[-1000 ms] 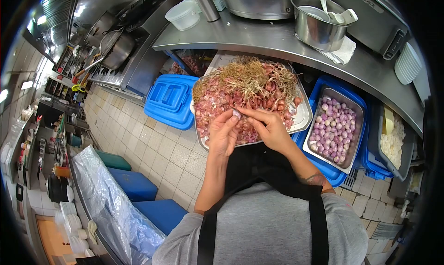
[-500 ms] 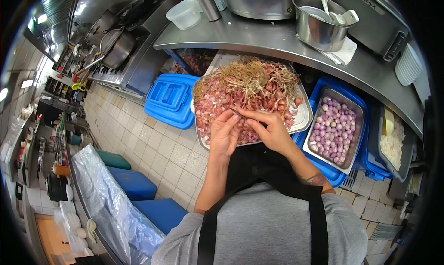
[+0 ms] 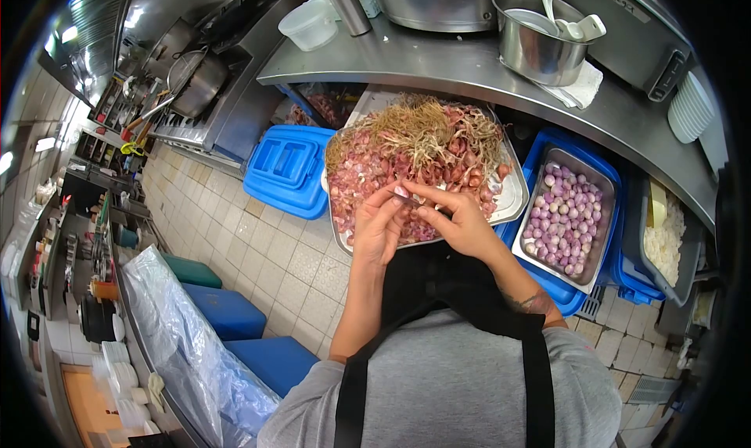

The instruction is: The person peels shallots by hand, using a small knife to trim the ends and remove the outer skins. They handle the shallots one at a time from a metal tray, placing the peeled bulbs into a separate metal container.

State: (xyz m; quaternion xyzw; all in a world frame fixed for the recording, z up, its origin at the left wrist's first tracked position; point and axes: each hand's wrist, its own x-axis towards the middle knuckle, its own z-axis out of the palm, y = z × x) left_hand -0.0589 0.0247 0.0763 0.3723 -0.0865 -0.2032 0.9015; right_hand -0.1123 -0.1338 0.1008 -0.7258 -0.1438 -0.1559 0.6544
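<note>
Both my hands meet over the near edge of a large tray (image 3: pixel 512 202) heaped with unpeeled shallots, loose skins and dry roots (image 3: pixel 418 127). Pinched in the fingertips of my left hand (image 3: pixel 378 227) is a small pinkish shallot (image 3: pixel 401 191). My right hand (image 3: pixel 463 223) is closed around a small knife (image 3: pixel 408 202), whose thin dark blade lies against the shallot; its handle is hidden by my fingers. To the right, a steel pan (image 3: pixel 609 194) holds many peeled purple shallots (image 3: pixel 565 217).
Blue lids (image 3: pixel 291 166) lie left of the tray and under the pan. A steel counter (image 3: pixel 438 61) above carries a pot with ladles (image 3: pixel 544 49). Farther right stands a grey bin (image 3: pixel 682 284) with white pieces. Plastic sheeting (image 3: pixel 184 331) covers a surface at left.
My fingers have shifted slightly and the pinkish shallot now shows between them. The knife blade has turned a little. Tray and pan stay as they were.
</note>
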